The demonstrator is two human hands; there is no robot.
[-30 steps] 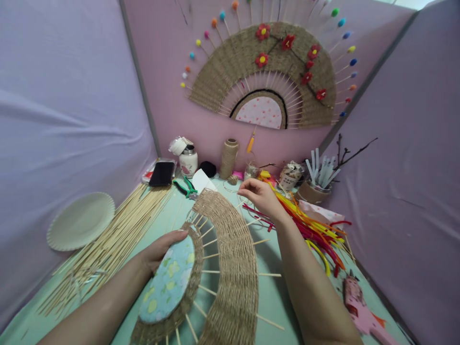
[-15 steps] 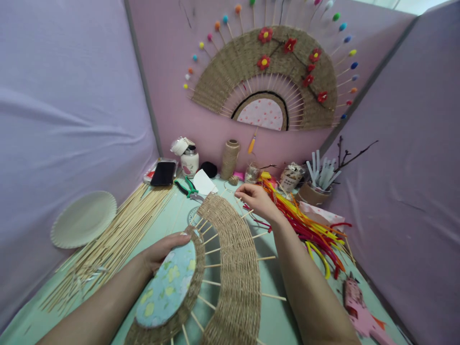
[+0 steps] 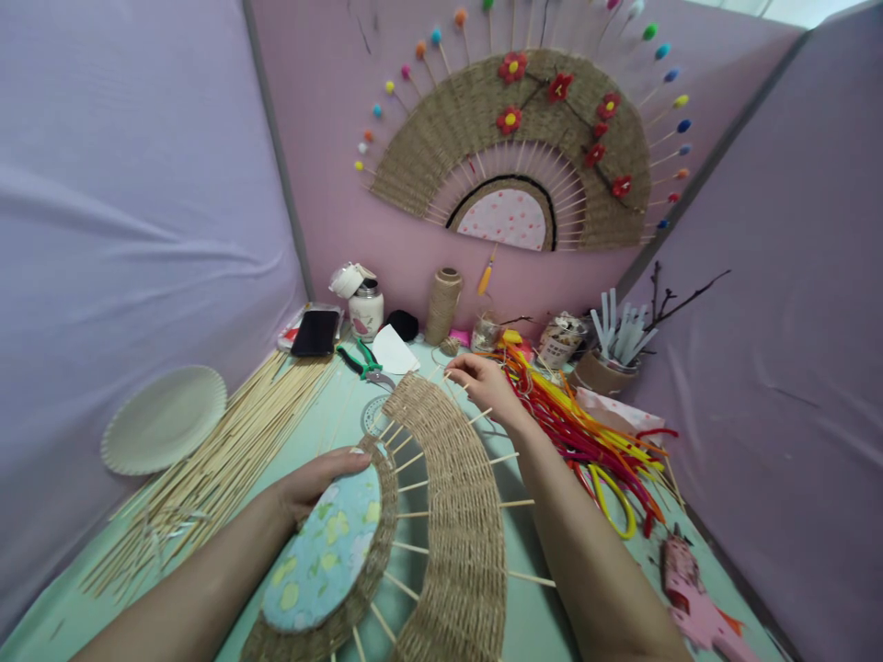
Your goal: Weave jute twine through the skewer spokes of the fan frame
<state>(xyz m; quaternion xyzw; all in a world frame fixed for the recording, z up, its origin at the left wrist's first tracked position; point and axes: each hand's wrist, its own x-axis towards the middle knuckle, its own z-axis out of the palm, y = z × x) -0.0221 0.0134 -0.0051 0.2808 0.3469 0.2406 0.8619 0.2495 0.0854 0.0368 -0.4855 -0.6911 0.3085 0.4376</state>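
Note:
A half-made woven fan of jute twine and wooden sticks lies on the green table in front of me. Its centre is a blue floral fabric disc. My left hand lies flat on the disc's upper edge with its fingers stretched out. My right hand is at the fan's far end, fingers pinched together on a thin strand of twine beside the outermost sticks. The strand itself is barely visible.
A bundle of wooden sticks and a paper plate lie at the left. Coloured pipe cleaners are heaped at the right, a pink glue gun nearer me. Twine spool, phone, green pliers and jars stand at the back. A finished fan hangs on the wall.
My right hand has moved left and slightly away, closer to the fan's far tip. The left hand has stayed on the fabric disc. The view has shifted slightly.

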